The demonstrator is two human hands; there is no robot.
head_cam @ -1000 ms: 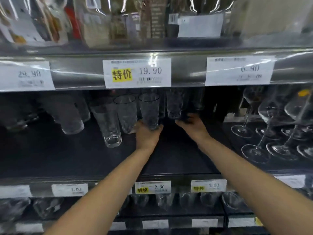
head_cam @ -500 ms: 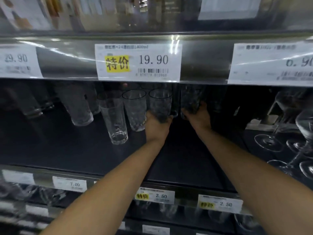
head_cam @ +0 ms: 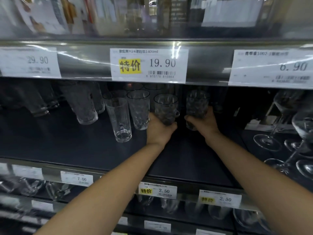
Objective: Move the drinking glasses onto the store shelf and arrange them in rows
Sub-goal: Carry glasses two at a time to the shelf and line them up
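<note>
Your left hand (head_cam: 158,131) has its fingers wrapped around the base of a textured drinking glass (head_cam: 166,108), and your right hand (head_cam: 205,122) is closed the same way on a second textured glass (head_cam: 196,106); both sit deep on the store shelf (head_cam: 76,146), near its back edge, just right of the standing row. The risk is on your left: the dimpled glass (head_cam: 139,111) stands just beside your left knuckles, and the tall ribbed glass (head_cam: 119,119) is in front of it, so any sideways sweep of the wrist could knock one into the other. The upper shelf rail with the price label (head_cam: 149,65) hangs low over the rims, so lifting high would likely clip it; slide, don't raise. On your right the stemmed wine glasses (head_cam: 277,131) stand apart from your forearm, but a wide elbow could reach them. Open room lies toward the front edge of the shelf, between your arms.
</note>
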